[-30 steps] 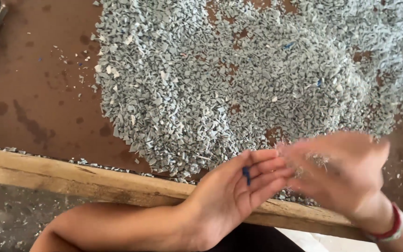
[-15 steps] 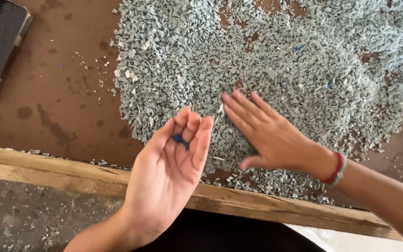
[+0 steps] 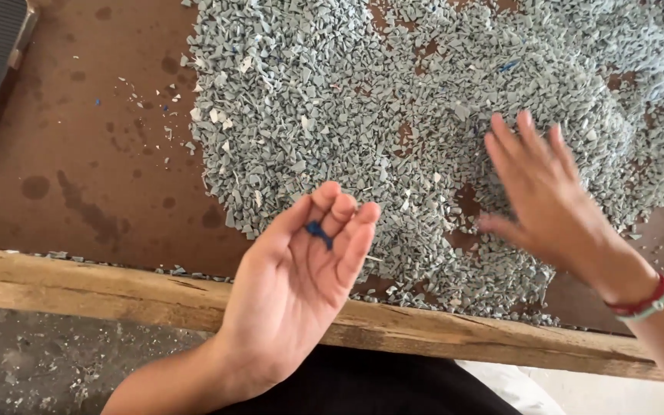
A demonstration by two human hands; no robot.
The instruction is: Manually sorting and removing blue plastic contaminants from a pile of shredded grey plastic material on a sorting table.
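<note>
Our left hand (image 3: 297, 292) cups 1 blue chip (image 3: 318, 233) on loosely curled fingers; tilting could spill it. Our right hand (image 3: 551, 204), fingers wide, empty, hovers over the grey chips (image 3: 363, 100).

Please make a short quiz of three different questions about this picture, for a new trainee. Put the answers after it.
1. True or false: the left hand is palm up with a small blue piece on its fingers.
2. What is the right hand spread over? A) a metal bowl B) the grey chips C) a folded cloth
3. Fill in: the wooden beam runs along the edge of the brown ____.

Key: 1 true; 2 B; 3 board.
</note>
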